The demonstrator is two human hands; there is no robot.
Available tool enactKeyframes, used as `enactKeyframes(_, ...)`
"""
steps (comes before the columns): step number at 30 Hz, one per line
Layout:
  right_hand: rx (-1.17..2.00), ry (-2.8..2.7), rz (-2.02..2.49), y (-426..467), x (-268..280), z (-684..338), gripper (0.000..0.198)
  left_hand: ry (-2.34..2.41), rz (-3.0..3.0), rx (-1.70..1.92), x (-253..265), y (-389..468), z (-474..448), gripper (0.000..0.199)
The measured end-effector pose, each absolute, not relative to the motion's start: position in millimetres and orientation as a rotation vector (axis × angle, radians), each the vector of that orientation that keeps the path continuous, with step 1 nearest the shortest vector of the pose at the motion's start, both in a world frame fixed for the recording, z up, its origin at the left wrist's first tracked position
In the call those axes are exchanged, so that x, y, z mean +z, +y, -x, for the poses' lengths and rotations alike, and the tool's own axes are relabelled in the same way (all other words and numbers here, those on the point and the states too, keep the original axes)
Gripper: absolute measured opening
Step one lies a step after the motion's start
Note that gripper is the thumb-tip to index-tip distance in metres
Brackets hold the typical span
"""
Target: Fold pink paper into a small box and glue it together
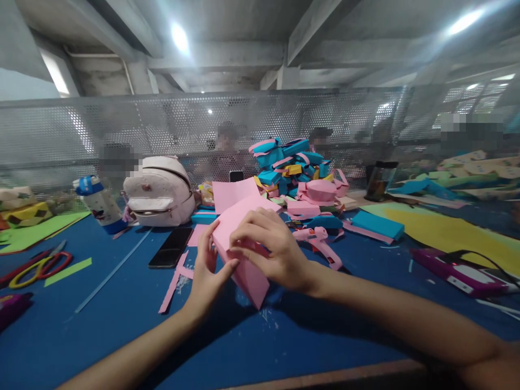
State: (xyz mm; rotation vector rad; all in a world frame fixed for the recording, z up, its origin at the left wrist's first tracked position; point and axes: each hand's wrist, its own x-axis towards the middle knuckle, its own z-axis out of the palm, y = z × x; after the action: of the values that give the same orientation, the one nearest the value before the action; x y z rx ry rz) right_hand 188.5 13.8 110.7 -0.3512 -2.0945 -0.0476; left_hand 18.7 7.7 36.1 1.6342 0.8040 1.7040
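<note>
Folded pink paper box [249, 279], held tilted over the near middle of the blue tabletop [309, 346]; my left hand [208, 273] grasps its left side, my right hand [276, 249] grips it from the right. Left: flat black smartphone [170, 248]. Right: pink plastic glue gun [323, 246]. Far: jumbled heap of blue, pink and yellow paper pieces [292, 169].

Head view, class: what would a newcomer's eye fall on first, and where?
Probably the pink paper, mid-picture, between the left hand and the right hand. Behind it, slightly right, rises a heap of blue, pink and yellow pieces. A pale backpack stands further left on the blue table.
</note>
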Motion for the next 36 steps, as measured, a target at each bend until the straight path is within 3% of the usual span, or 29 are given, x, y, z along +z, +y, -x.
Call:
enactKeyframes(15,-0.356,-2.079,0.374,20,113,-193,0.012,0.756,-1.616,1.693,40,7,-19,0.078)
enactKeyframes(27,-0.072,-2.063,0.388,17,116,-193,0.006,0.851,-1.619,1.706,43,10,-18,0.067)
enactKeyframes(36,-0.369,-2.074,0.463,34,125,-207,0.01,0.815,-1.56,1.691,42,12,-18,0.066)
